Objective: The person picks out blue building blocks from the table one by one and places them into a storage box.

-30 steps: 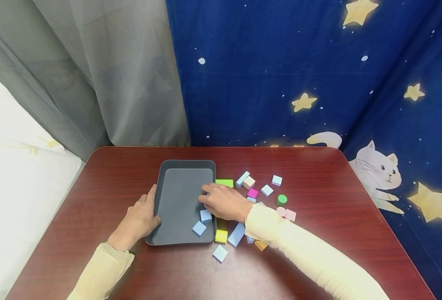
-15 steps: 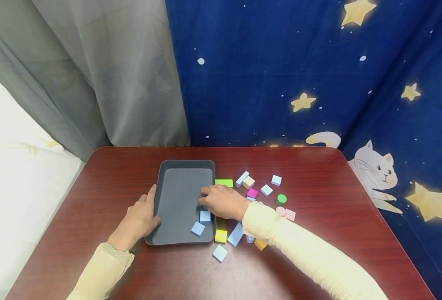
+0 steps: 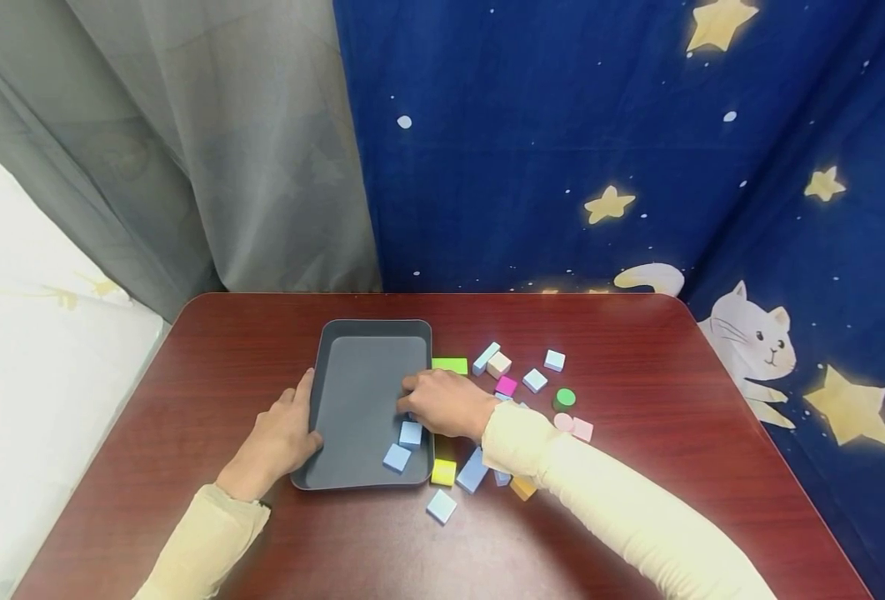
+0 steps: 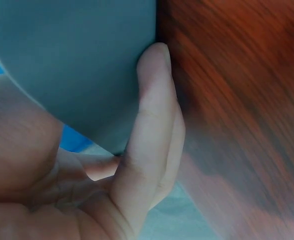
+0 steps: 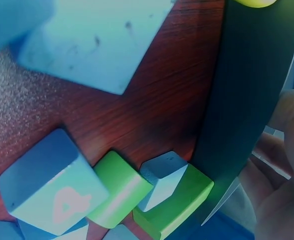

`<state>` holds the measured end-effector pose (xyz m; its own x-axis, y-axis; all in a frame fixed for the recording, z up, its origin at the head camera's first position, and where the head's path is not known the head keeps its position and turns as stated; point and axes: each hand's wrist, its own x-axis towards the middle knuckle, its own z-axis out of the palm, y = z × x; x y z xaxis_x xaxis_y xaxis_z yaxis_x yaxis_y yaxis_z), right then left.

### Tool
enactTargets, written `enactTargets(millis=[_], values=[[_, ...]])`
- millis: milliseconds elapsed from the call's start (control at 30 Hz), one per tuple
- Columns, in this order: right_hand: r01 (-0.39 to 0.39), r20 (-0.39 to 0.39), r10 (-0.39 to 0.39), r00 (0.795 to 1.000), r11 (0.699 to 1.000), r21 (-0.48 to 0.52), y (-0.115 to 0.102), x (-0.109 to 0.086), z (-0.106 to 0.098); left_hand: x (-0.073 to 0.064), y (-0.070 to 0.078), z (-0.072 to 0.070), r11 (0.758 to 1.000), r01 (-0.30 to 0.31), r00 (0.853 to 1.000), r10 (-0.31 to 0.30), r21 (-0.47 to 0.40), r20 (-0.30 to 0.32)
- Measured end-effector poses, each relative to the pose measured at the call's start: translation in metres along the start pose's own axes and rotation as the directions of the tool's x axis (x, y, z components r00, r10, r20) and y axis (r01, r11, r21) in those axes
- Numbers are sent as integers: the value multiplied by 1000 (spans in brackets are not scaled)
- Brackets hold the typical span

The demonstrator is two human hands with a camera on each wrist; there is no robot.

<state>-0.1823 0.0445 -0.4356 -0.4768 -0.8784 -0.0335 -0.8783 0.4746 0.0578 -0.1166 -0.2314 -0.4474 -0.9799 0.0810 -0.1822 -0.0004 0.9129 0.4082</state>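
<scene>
My left hand pinches the tray by its left wall; my right bends over its right wall, whether holding anything I cannot tell. Blue blocks lie inside, toward its near right corner.

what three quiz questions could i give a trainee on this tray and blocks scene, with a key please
1. Which hand grips the gray tray at its left wall?

2. True or false: the dark green cylinder is outside the tray.

3. What color is the block inside the tray that lies closest to the wearer?
a) yellow
b) light blue
c) magenta

Key: 1. the left hand; 2. true; 3. b
</scene>
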Motion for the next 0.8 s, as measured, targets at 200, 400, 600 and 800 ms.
enactTargets(millis=[200,400,600,800], values=[[-7,25,7,1000,1000,5,0,1,-1,0,0,0,1000,-4,1000,4,-4,-3],[-13,30,13,999,1000,11,1,2,-1,0,0,0,1000,-4,1000,4,2,-4],[-28,25,28,999,999,32,1,1,-3,1,0,-1,1000,5,1000,-5,1,1],[-8,-5,8,1000,1000,28,3,-1,-4,0,0,0,1000,12,1000,-12,-5,8]])
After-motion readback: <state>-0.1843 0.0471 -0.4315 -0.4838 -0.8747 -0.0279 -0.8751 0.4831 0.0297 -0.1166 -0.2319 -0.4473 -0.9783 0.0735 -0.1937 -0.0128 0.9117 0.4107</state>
